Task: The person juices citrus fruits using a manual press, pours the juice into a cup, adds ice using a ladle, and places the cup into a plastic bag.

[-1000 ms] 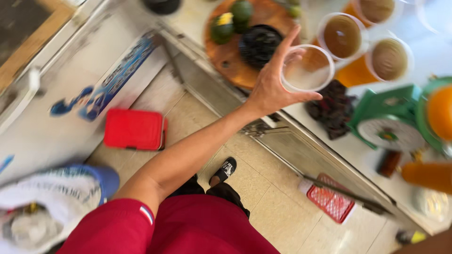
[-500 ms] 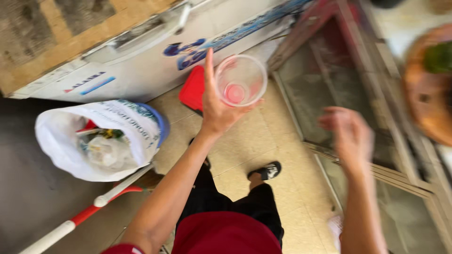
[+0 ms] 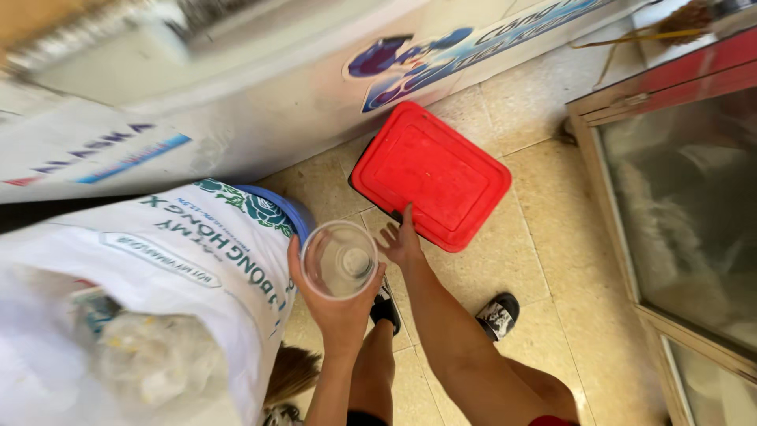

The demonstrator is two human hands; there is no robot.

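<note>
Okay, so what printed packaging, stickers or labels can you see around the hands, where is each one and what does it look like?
White printed sack: left of the left hand, which holds a clear cup; green lettering, rose emblem, lining a blue bin.
Blue sticker: long banner on the white chest cabinet, top centre, above the red lid that the right hand touches.
Small label: cabinet's left side; blue and red stripes.

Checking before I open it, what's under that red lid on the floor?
Only a dark container edge shows beneath the red lid; its contents are hidden. The right hand touches the lid's edge.
</note>
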